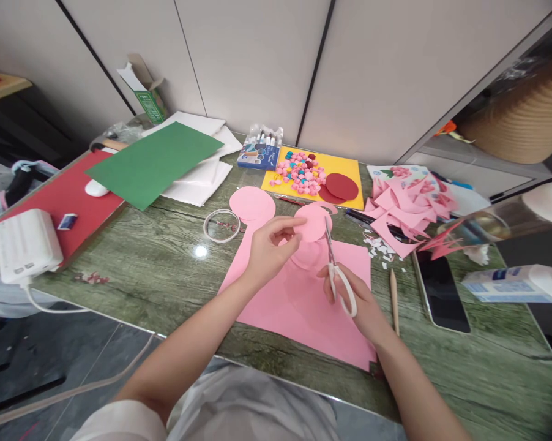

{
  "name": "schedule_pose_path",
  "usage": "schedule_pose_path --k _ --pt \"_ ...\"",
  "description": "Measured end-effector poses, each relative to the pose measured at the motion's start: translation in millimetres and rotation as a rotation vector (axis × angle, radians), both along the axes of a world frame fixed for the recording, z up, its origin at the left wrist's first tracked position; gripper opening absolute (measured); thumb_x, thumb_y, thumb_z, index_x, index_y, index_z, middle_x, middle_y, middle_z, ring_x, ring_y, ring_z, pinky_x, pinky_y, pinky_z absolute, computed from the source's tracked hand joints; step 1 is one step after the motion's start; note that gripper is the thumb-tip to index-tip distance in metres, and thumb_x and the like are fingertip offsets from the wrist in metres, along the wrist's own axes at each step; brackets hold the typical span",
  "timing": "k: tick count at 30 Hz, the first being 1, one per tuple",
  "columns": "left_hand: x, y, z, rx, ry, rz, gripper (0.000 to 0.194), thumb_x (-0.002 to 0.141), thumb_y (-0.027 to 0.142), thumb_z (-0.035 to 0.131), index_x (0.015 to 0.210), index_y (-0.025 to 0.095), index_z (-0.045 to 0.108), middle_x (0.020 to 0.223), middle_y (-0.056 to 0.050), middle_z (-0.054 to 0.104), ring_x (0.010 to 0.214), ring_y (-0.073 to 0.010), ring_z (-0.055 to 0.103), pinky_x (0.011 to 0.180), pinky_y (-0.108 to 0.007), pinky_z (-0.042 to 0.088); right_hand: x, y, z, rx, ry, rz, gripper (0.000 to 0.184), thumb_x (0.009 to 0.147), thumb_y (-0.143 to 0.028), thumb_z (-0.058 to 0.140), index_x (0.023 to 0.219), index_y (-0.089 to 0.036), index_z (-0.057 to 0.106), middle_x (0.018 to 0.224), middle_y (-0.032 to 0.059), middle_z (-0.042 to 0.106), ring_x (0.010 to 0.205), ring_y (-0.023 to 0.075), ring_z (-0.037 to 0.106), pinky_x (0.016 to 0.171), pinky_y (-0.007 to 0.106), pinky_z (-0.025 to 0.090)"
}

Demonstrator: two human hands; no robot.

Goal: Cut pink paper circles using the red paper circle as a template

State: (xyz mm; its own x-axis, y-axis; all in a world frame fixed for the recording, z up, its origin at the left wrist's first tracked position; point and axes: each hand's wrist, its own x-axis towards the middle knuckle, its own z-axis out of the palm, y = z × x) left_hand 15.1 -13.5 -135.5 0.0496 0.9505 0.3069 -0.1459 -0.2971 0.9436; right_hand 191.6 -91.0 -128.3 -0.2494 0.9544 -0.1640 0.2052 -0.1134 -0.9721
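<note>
Between the thumb and fingers of my left hand [276,245] is a pink paper circle [310,223], held above the table. My right hand [352,294] grips white-handled scissors [343,288], whose blades lie at the circle's right edge. A thin curled strip of pink paper [330,209] hangs by the upper right of the circle. Below both hands lies a large pink sheet [285,312]. Pink paper circles [253,203] rest beyond it on the left, beside a roll of clear tape [221,226].
Farther back, a yellow sheet [344,162] carries small coloured balls and dark red circles [343,186]. Pink offcuts [404,205], a wooden stick [394,300] and a phone [442,291] lie to the right. At left are a green sheet [154,162] and a white power bank [28,245].
</note>
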Motion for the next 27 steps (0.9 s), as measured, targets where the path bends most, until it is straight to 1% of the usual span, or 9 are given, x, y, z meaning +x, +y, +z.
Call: schedule_pose_path --k 6,12,16,19,22,27 --pt "-2.6 1.0 1.0 0.0 0.024 0.036 0.022 0.074 0.009 0.058 0.089 0.019 0.07 0.093 -0.006 0.066 0.085 -0.0143 0.06 0.073 -0.026 0.048 -0.8 0.6 2.7 -0.016 -0.013 0.011 0.019 0.093 -0.036 0.038 0.094 -0.021 0.049 0.058 -0.0053 0.043 0.057 0.0124 0.038 0.059 0.026 0.031" --pt "-3.1 1.2 2.5 0.008 0.008 0.049 0.023 0.076 0.009 0.057 0.092 0.019 0.07 0.096 -0.007 0.066 0.091 -0.0151 0.06 0.078 -0.027 0.047 -0.9 1.7 2.5 -0.027 -0.033 0.015 0.018 0.093 -0.035 0.038 0.092 -0.021 0.049 0.057 -0.0056 0.043 0.055 0.0122 0.037 0.056 0.025 0.03" --pt "-1.3 1.2 1.5 -0.008 -0.026 0.029 0.025 0.075 0.012 0.061 0.098 0.019 0.067 0.102 -0.007 0.063 0.088 -0.0143 0.059 0.076 -0.026 0.048 -0.7 1.4 1.5 -0.027 -0.039 0.015 0.018 0.093 -0.034 0.038 0.092 -0.02 0.049 0.057 -0.0055 0.043 0.055 0.0124 0.038 0.057 0.025 0.03" --pt "-0.3 1.1 0.3 -0.015 -0.021 0.033 0.028 0.074 0.013 0.062 0.1 0.02 0.066 0.1 -0.006 0.062 0.081 -0.012 0.057 0.072 -0.025 0.047 -0.4 1.2 1.2 -0.028 -0.037 0.013 0.019 0.093 -0.035 0.037 0.092 -0.02 0.049 0.057 -0.0054 0.043 0.055 0.0127 0.038 0.057 0.026 0.031" --pt "0.3 0.6 -0.1 -0.011 -0.016 0.016 0.028 0.073 0.011 0.062 0.099 0.02 0.067 0.098 -0.005 0.062 0.077 -0.0105 0.056 0.069 -0.024 0.046 -0.1 1.3 1.1 -0.011 -0.024 0.01 0.02 0.093 -0.037 0.038 0.093 -0.02 0.049 0.058 -0.0049 0.044 0.056 0.0132 0.039 0.059 0.027 0.032" --pt "1.3 0.3 0.2 -0.018 -0.008 -0.023 0.027 0.071 0.01 0.062 0.095 0.02 0.068 0.098 -0.006 0.062 0.076 -0.0108 0.056 0.067 -0.024 0.046 0.3 1.0 0.7 0.006 -0.02 0.0 0.024 0.092 -0.042 0.037 0.094 -0.021 0.049 0.06 -0.0036 0.044 0.058 0.0144 0.041 0.059 0.028 0.034"
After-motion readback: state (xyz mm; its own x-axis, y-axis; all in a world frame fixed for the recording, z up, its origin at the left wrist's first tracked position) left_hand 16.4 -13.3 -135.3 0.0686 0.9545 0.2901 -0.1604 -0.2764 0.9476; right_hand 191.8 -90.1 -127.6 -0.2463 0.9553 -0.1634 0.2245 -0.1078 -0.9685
